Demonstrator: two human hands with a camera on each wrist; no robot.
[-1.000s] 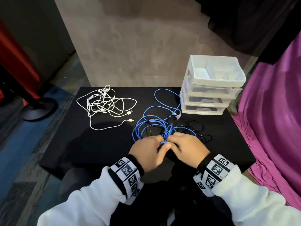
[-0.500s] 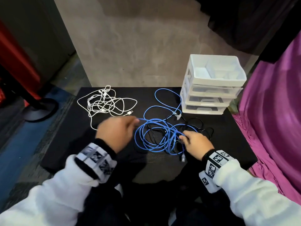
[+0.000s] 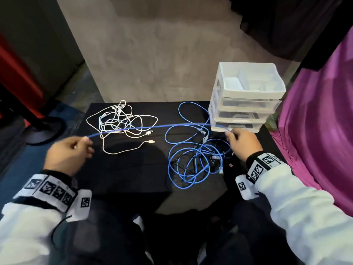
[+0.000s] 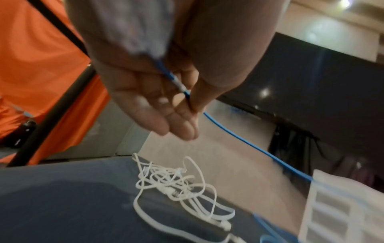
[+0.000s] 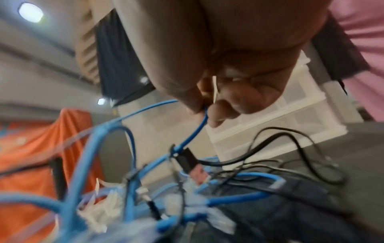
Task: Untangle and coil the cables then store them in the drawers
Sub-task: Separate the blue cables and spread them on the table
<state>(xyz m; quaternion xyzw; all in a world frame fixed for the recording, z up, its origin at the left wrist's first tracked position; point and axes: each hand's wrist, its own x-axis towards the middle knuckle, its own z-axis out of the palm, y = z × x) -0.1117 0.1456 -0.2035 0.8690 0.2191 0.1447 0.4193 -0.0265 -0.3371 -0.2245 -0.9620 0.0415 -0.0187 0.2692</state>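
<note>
You are untangling: your left hand [image 3: 68, 152] pinches one end of the blue cable [image 3: 152, 127] at the left of the frame, your right hand [image 3: 242, 143] curls round it by the drawers [image 3: 246, 104] at the right, a taut span between them. The rest lies knotted with a black cable [image 5: 290, 157] on the worktop [image 3: 124, 169], lower centre. Next, I judge, feed slack through your right hand before coiling

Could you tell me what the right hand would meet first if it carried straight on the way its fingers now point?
Most likely the drawer unit: the right hand, pinching the blue cable, points toward its bottom drawer just beyond the fingertips. Depth is hard to judge in the head view.
</note>
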